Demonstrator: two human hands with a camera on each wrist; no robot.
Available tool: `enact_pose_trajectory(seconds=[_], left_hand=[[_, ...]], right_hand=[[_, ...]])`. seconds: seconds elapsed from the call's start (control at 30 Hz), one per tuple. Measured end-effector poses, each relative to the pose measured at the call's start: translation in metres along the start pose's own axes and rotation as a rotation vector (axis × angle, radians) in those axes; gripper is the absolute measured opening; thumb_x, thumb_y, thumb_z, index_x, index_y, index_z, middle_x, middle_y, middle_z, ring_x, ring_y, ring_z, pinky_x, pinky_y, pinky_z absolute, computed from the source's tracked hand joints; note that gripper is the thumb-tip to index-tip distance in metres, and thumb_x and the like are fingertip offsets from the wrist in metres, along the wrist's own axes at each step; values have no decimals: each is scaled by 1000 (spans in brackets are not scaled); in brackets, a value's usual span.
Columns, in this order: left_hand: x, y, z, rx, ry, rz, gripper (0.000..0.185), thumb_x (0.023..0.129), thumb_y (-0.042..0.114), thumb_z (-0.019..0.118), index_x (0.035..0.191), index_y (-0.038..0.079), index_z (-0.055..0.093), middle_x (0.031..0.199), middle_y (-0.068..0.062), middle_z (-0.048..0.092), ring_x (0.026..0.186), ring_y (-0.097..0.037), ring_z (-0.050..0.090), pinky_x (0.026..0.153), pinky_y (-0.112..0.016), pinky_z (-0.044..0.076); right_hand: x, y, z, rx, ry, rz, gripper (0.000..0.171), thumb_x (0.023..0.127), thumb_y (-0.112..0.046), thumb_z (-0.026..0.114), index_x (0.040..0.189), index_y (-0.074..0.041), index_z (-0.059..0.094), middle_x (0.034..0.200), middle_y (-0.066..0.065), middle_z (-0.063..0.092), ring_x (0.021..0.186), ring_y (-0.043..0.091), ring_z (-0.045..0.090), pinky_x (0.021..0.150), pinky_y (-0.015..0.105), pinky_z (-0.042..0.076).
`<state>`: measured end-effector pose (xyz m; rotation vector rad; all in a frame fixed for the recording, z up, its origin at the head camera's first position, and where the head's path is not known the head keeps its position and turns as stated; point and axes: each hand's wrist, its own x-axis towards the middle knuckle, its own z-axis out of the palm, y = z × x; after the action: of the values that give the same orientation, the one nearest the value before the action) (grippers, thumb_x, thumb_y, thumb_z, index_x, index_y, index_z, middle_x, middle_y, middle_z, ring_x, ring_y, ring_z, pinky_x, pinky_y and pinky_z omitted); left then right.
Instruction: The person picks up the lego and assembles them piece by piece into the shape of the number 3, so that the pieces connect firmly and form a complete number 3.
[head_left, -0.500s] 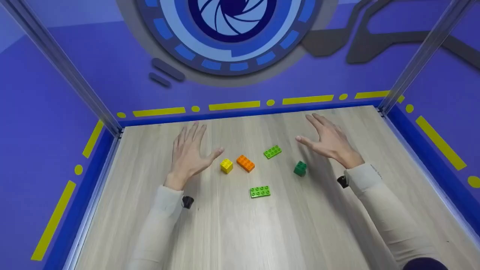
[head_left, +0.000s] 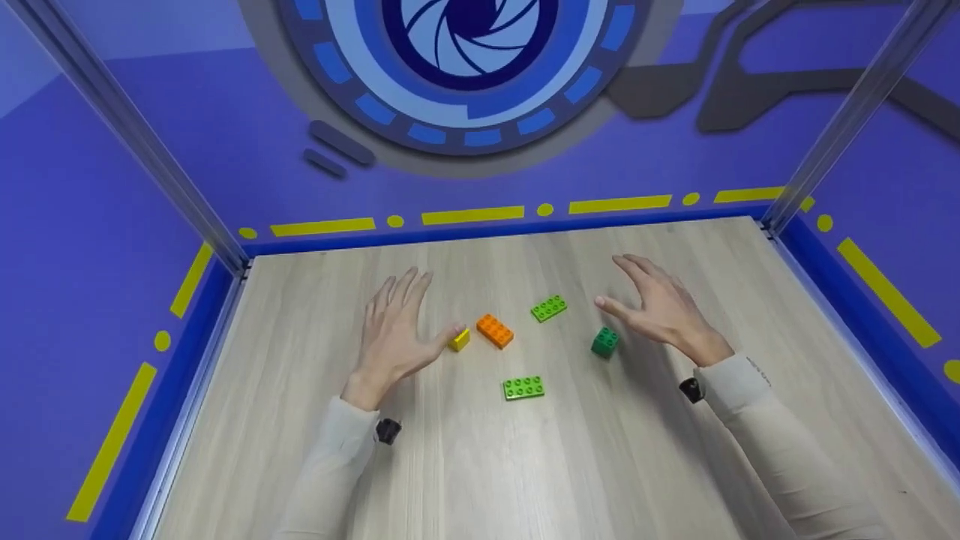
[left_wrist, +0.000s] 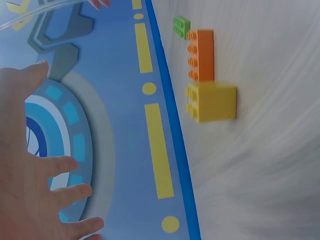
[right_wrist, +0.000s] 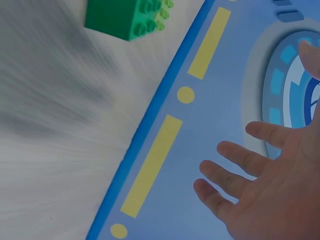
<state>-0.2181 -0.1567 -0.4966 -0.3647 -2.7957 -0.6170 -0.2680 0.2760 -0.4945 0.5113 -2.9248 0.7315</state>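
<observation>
Both hands hang above the table (head_left: 420, 480) without holding anything, the left hand (head_left: 397, 334) to the left of the orange brick (head_left: 495, 331), the right hand (head_left: 664, 307) well to its right. On each, the fingers are spread and the thumb stands away from them; nothing is pinched.

Just left of the orange brick sits the yellow brick (head_left: 460, 341), partly covered by the left thumb in the head view, though the left wrist view shows the two apart. Well to the right of the orange brick, near the right hand, is the dark green brick (head_left: 604, 342). One light green brick (head_left: 549, 308) lies beyond and to the right of the orange brick; another light green brick (head_left: 523, 388) lies nearer the person and slightly to the right.

Judging by this, the step in hand is an approach, with no grasp made and no bricks joined. Picking up would call for lowering a hand and bringing thumb and fingers together, most readily on yellow for the left and dark green for the right.

No box or tray shows; all these bricks rest directly on the table, outside any container.
</observation>
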Motion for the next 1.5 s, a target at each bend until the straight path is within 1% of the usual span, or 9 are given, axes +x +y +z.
enact_pose_trajectory(seconds=[0.13, 0.33, 0.63, 0.77, 0.87, 1.03, 1.27, 1.4, 1.5], left_hand=[[-7, 7, 7, -13, -6, 14, 100, 92, 80, 59, 167, 19, 38, 173, -11, 36, 160, -44, 29, 129, -65, 24], [-16, 15, 15, -20, 15, 23, 98, 91, 79, 62, 165, 18, 42, 171, -9, 39, 160, -43, 30, 128, -64, 27], [-34, 31, 31, -41, 28, 92, 94, 91, 71, 69, 163, 16, 44, 169, -9, 43, 158, -40, 34, 128, -62, 30], [-40, 41, 41, -63, 47, 138, 91, 91, 70, 70, 162, 18, 47, 167, -10, 45, 155, -41, 38, 124, -63, 35], [-43, 45, 47, -78, 52, 156, 90, 91, 70, 70, 163, 21, 46, 165, -9, 47, 152, -40, 41, 121, -61, 39], [-46, 50, 55, -106, 41, 162, 89, 92, 67, 71, 162, 17, 47, 164, -8, 49, 150, -38, 43, 120, -59, 41], [-49, 56, 64, -176, 35, 184, 85, 91, 62, 75, 156, 12, 54, 162, -11, 51, 148, -35, 45, 119, -58, 42], [-53, 59, 72, -219, 18, 179, 84, 90, 60, 77, 155, 11, 55, 160, -12, 53, 148, -34, 47, 118, -59, 43], [-56, 62, 79, -241, -14, 162, 83, 90, 60, 77, 156, 15, 55, 159, -11, 54, 149, -33, 47, 117, -59, 44]], right_hand=[[-7, 0, 7, 17, 0, 6, 88, 101, -65, 63, 166, -12, 38, 170, 21, 37, 153, 47, 39, 120, 74, 30], [-13, -2, 15, 42, 4, -2, 88, 100, -65, 64, 165, -12, 39, 168, 19, 41, 152, 46, 41, 120, 73, 32], [-27, -1, 31, 100, 2, 17, 88, 98, -64, 68, 165, -13, 41, 165, 18, 45, 150, 45, 44, 118, 71, 38], [-32, 1, 37, 124, 1, 31, 88, 98, -62, 70, 164, -12, 42, 164, 18, 45, 150, 44, 44, 118, 70, 39], [-34, 2, 40, 137, 4, 34, 87, 97, -60, 72, 163, -11, 43, 163, 18, 46, 150, 44, 44, 118, 70, 39], [-38, 3, 45, 147, -1, 40, 87, 96, -59, 74, 162, -11, 44, 163, 17, 47, 151, 42, 45, 120, 67, 39], [-44, 6, 50, 180, -3, 63, 89, 96, -59, 75, 163, -11, 42, 163, 18, 46, 152, 43, 42, 121, 68, 37], [-48, 8, 54, 194, -7, 75, 88, 96, -58, 75, 163, -10, 43, 163, 18, 47, 152, 43, 42, 121, 68, 37], [-51, 9, 58, 202, 0, 75, 87, 96, -56, 76, 161, -8, 44, 161, 19, 49, 150, 43, 44, 120, 67, 38]])
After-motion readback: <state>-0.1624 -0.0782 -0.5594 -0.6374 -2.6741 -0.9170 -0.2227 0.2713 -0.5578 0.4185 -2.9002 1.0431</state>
